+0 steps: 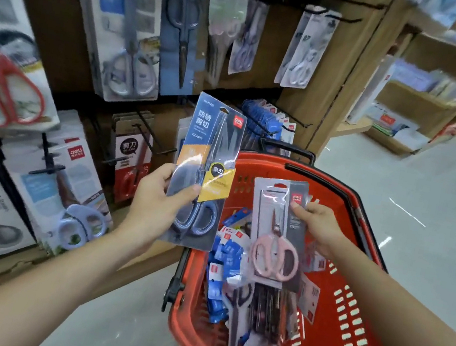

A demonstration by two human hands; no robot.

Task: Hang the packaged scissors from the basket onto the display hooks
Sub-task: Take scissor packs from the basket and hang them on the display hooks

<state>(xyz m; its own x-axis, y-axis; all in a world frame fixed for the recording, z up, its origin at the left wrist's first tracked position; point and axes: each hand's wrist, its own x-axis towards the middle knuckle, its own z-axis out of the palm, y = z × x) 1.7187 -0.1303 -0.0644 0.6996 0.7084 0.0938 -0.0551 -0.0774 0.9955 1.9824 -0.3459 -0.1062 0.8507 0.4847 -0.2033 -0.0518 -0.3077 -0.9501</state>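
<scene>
Well, the big wall [273, 46] has lots of scissors packs on its hooks [154, 139], so some of the job looks done. My red basket [268, 161] stands beside it, and it is far from empty (a pile of packs [223, 262] lies inside). My left hand [156, 194] grips a blue pack of scissors [209, 151], held up near the wall. My right hand [316, 222] pinches a pack with pink scissors [272, 240] over the basket. Neither pack is on a hook yet.

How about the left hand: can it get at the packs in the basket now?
Probably not yet: the left hand grips the blue-card scissors, and the right hand holds the pink scissors over the basket packs.
</scene>
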